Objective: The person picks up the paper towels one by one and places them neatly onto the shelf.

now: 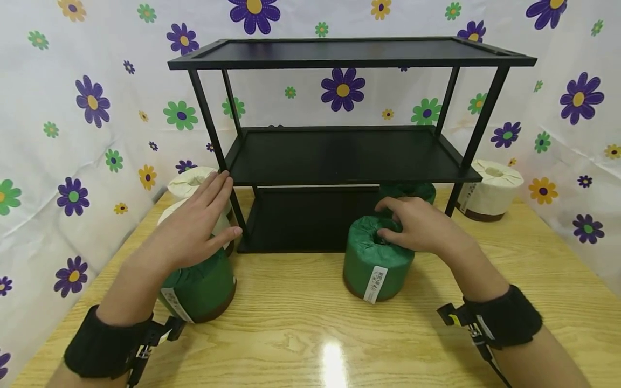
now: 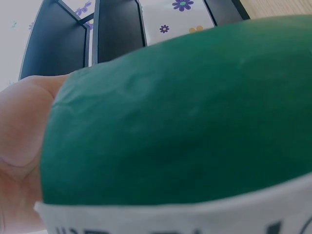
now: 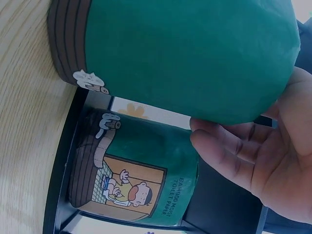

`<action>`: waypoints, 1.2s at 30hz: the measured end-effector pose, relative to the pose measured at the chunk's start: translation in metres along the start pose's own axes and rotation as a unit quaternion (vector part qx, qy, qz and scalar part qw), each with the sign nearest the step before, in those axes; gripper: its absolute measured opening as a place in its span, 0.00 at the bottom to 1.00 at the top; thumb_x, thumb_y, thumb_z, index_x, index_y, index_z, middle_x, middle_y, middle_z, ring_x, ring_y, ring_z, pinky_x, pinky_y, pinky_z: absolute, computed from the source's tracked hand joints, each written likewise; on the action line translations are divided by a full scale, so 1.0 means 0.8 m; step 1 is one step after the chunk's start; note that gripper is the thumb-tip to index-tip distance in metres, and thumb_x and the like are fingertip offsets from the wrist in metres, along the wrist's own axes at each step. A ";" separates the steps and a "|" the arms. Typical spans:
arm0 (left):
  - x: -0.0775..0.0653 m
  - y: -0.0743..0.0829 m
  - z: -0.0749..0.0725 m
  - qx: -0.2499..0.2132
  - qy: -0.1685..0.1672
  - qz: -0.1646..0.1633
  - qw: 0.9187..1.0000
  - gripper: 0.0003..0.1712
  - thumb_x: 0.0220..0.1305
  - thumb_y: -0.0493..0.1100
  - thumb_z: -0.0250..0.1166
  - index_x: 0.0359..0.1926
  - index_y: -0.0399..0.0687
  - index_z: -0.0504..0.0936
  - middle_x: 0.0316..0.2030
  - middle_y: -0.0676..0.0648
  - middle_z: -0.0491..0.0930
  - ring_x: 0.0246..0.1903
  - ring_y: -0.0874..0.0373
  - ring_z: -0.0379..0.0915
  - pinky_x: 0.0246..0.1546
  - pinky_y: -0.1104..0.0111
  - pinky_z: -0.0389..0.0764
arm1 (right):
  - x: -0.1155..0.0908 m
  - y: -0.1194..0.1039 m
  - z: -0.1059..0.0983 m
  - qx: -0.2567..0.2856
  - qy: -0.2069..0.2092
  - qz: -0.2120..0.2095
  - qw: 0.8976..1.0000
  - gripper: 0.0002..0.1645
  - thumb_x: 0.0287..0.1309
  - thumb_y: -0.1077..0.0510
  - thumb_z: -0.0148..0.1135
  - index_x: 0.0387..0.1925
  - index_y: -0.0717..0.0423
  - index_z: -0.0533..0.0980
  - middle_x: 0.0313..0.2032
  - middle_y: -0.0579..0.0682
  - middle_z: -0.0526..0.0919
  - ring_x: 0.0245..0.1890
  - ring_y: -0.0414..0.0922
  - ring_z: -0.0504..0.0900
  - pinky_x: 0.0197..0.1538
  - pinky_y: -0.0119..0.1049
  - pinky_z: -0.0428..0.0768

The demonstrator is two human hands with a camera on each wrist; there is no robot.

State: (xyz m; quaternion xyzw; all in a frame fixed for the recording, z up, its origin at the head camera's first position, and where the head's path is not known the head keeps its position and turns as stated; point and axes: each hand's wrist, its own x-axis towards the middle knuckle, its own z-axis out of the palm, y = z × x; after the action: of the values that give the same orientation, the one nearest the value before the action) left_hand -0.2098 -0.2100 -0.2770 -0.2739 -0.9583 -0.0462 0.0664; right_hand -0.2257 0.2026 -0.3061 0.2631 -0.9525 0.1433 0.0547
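Near the shelf's front right, my right hand [image 1: 417,223] grips the top of a green-wrapped toilet paper roll [image 1: 368,269], thumb at its centre hole and fingers over the far rim. This roll stands upright on the table. Behind it, a second green toilet paper roll [image 3: 141,170] sits on the bottom shelf. My left hand [image 1: 194,226] is held with straight fingers over another green roll [image 1: 206,291], its fingertips by the shelf's left front post. The left wrist view shows that roll's green side [image 2: 170,126] close up, beside the hand; whether they touch I cannot tell.
A black three-level shelf rack [image 1: 339,156] stands on the wooden table [image 1: 291,323]. Cream-wrapped rolls stand at its left [image 1: 190,182], partly behind my left hand, and one cream roll [image 1: 492,191] is at its right. A flower-printed cloth [image 1: 43,134] hangs around the back and sides.
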 end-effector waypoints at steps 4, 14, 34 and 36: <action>0.000 0.001 0.000 0.001 0.001 0.003 1.000 0.51 0.72 0.55 0.59 0.78 0.33 0.41 0.79 0.34 0.36 0.78 0.38 0.28 0.75 0.44 0.48 | -0.001 -0.001 0.002 -0.006 -0.002 0.004 1.000 0.25 0.58 0.52 0.69 0.55 0.59 0.78 0.37 0.54 0.84 0.33 0.44 0.81 0.37 0.41 0.84; 0.002 0.001 0.001 0.002 0.001 0.005 1.000 0.51 0.72 0.55 0.59 0.78 0.33 0.42 0.79 0.34 0.36 0.78 0.37 0.29 0.75 0.44 0.49 | -0.003 -0.006 0.002 -0.024 -0.008 0.016 1.000 0.25 0.61 0.50 0.65 0.57 0.58 0.77 0.48 0.58 0.85 0.40 0.48 0.83 0.45 0.49 0.85; 0.001 -0.002 0.002 -0.002 0.003 0.004 1.000 0.52 0.71 0.55 0.60 0.78 0.34 0.40 0.79 0.34 0.35 0.78 0.37 0.29 0.75 0.43 0.49 | -0.001 -0.002 -0.005 -0.008 0.009 0.009 1.000 0.23 0.60 0.49 0.69 0.52 0.58 0.80 0.41 0.54 0.85 0.39 0.47 0.84 0.41 0.44 0.86; 0.001 -0.002 0.003 -0.003 0.004 0.005 1.000 0.52 0.71 0.55 0.60 0.78 0.33 0.40 0.79 0.34 0.36 0.78 0.37 0.30 0.75 0.43 0.48 | -0.001 -0.001 -0.004 -0.005 0.010 0.001 1.000 0.21 0.60 0.50 0.70 0.51 0.58 0.80 0.41 0.54 0.85 0.41 0.48 0.84 0.42 0.45 0.86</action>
State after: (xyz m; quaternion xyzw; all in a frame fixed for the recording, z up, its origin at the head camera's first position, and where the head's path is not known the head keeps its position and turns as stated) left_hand -0.2116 -0.2108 -0.2789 -0.2790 -0.9565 -0.0500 0.0695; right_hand -0.2244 0.2029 -0.3032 0.2600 -0.9530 0.1413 0.0649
